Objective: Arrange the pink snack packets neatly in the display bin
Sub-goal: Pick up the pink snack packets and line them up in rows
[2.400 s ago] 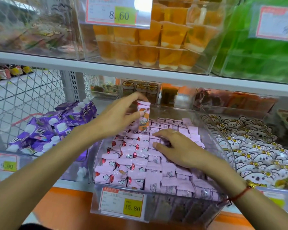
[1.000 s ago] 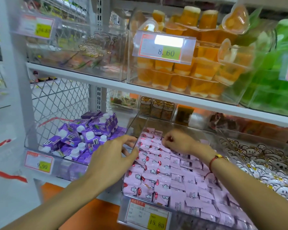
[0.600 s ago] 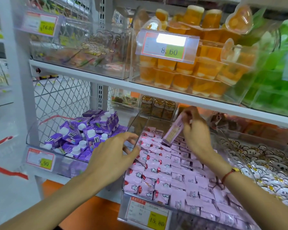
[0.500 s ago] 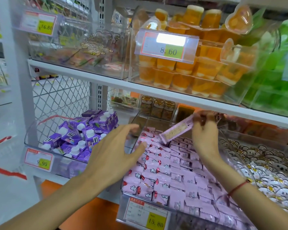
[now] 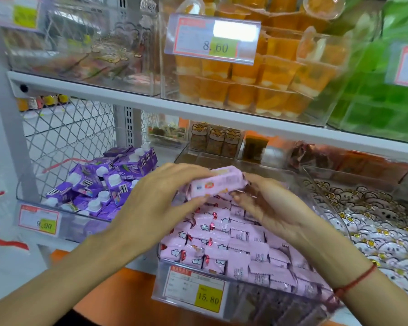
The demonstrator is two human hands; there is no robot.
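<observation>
Shop shelf, both hands (image 5: pixel 212 203) holding pink packet (image 5: pixel 216 184) over display bin (image 5: pixel 257 300)

Glossy pink film packets (image 5: pixel 222 234) in a clear, seemingly acrylic bin (image 5: pixel 264 309); white metal mesh (image 5: pixel 66 128) behind

1 head-worn view looks forward and down, close over the display bin (image 5: pixel 233 300); wide-angle.

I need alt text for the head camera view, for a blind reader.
Two bare hands, left hand and right hand, hold one pink snack packet above a clear plastic display bin filled with rows of pink packets.
</observation>
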